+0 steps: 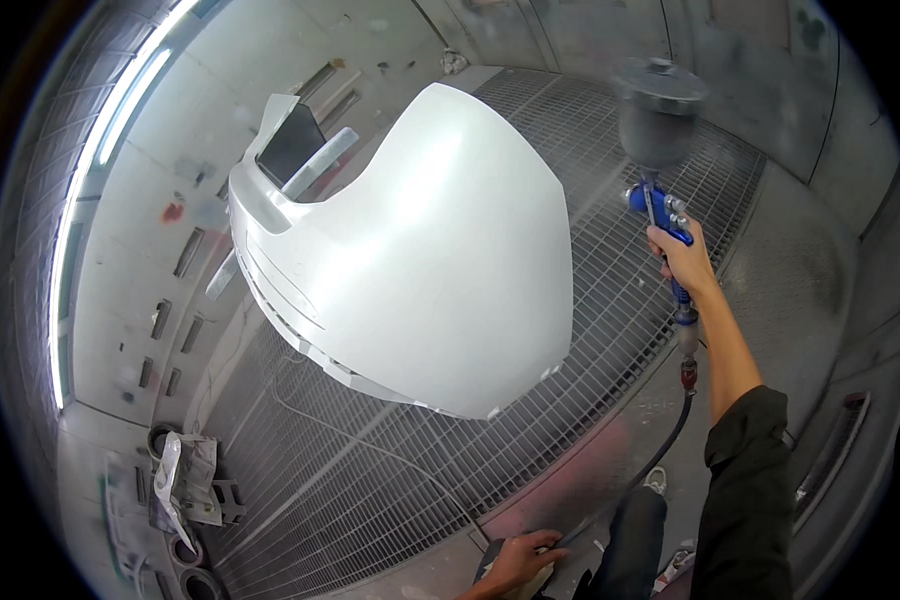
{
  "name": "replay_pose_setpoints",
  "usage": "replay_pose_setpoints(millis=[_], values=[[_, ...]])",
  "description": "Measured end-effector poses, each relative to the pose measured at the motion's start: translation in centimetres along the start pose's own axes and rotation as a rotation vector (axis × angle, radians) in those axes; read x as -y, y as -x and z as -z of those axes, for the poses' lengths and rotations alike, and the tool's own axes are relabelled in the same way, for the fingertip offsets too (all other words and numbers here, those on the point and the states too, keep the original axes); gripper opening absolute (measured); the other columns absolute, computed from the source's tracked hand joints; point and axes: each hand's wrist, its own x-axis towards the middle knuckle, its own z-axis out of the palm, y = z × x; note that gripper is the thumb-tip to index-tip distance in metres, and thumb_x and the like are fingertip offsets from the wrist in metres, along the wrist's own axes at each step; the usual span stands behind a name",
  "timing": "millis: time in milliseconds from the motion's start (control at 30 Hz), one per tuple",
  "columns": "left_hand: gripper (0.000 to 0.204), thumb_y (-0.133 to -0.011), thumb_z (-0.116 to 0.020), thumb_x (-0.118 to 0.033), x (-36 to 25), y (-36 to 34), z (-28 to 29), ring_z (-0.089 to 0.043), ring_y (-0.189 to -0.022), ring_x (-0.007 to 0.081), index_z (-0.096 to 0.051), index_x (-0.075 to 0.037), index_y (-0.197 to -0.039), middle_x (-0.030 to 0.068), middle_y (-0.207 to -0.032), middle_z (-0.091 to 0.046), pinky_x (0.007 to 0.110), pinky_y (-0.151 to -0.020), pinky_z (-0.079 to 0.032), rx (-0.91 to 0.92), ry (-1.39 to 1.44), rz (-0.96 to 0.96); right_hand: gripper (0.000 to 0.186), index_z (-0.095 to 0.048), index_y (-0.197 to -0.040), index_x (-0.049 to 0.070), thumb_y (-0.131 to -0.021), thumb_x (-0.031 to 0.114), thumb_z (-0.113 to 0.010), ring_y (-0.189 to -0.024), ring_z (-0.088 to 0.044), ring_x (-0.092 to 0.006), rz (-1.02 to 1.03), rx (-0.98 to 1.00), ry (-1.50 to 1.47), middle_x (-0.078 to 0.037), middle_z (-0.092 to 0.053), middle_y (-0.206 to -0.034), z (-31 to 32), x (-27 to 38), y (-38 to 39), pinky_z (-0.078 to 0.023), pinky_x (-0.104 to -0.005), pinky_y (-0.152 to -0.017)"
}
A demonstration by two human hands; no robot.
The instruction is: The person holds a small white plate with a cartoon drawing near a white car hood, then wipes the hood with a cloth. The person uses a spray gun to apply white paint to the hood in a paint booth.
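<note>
My right hand (pixel 686 258) is wrapped round the grip of a blue spray gun (pixel 675 222), held out to the right of a glossy white car bumper (pixel 460 250). On top of the gun sits a grey paint cup (pixel 660 115) with a lid. From the gun's base a dark air hose (pixel 678 430) runs down past my leg to my left hand (pixel 520 560). That hand is low at the bottom edge, its fingers curled on the hose. The bumper, apart from both hands, is raised on a stand with pale padded bars (pixel 320 160).
Metal floor grating (pixel 370 480) spreads beneath the bumper, with a thin cable (pixel 390 455) across it. Tape rolls (pixel 195 580) and a silvery crumpled sheet (pixel 175 480) lie at the lower left. Slotted booth walls (pixel 130 330) and a bright light strip (pixel 110 130) stand left.
</note>
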Motion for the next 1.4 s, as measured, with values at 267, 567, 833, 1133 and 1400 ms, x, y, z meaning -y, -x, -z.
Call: replay_pose_setpoints(millis=[267, 567, 833, 1133, 1400], values=[[0.036, -0.08, -0.073, -0.03, 5.2, 1.1, -0.2, -0.068, -0.083, 0.0246, -0.066, -0.004, -0.105, 0.0111, -0.093, -0.07, 0.034, -0.074, -0.052, 0.081, -0.03, 0.026, 0.027, -0.057, -0.1, 0.006, -0.08, 0.022, -0.067, -0.056, -0.049, -0.0054, -0.164, 0.155, 0.039, 0.003, -0.053, -0.069, -3.2, -0.2, 10.9, -0.041, -0.0216, -0.049], [0.037, -0.081, -0.071, -0.034, 12.2, 3.6, 0.8, -0.067, -0.084, 0.0261, -0.067, -0.006, -0.106, 0.01, -0.091, -0.07, 0.036, -0.074, -0.052, 0.269, -0.162, 0.039, 0.032, -0.062, -0.106, 0.001, -0.082, 0.021, -0.067, -0.066, -0.059, -0.0137, 0.453, 0.699, -0.05, -0.008, -0.063, -0.079, -9.9, -4.7, 23.4, -0.047, -0.0281, -0.061], [0.036, -0.082, -0.071, -0.029, 17.0, 2.3, -1.9, -0.065, -0.089, 0.0287, -0.066, -0.004, -0.107, 0.015, -0.096, -0.068, 0.04, -0.076, -0.051, 0.188, -0.154, 0.002, 0.024, -0.063, -0.1, 0.001, -0.082, 0.017, -0.067, -0.055, -0.053, -0.0067, 0.006, 0.536, -0.234, -0.001, -0.058, -0.066, -8.0, -9.1, 21.2, -0.043, -0.0233, -0.049], [0.033, -0.08, -0.073, -0.028, 15.2, -0.9, -4.2, -0.065, -0.084, 0.0269, -0.067, -0.003, -0.101, 0.0138, -0.092, -0.068, 0.038, -0.073, -0.05, 0.109, -0.136, -0.031, 0.013, -0.058, -0.075, 0.005, -0.079, 0.015, -0.066, -0.045, -0.047, -0.0064, -0.039, 0.011, -0.22, 0.0, -0.054, -0.061, 0.1, -13.1, 10.3, -0.037, -0.0211, -0.038], [0.03, -0.083, -0.068, -0.032, 16.7, 0.9, -4.5, -0.066, -0.087, 0.0256, -0.066, -0.012, -0.105, 0.0119, -0.094, -0.069, 0.037, -0.076, -0.05, 0.158, -0.113, 0.214, 0.031, -0.061, -0.099, 0.003, -0.079, 0.025, -0.07, -0.06, -0.053, -0.0069, -0.212, -0.022, -0.078, -0.001, -0.057, -0.072, -2.9, -14.5, 17.6, -0.044, -0.0232, -0.049]])
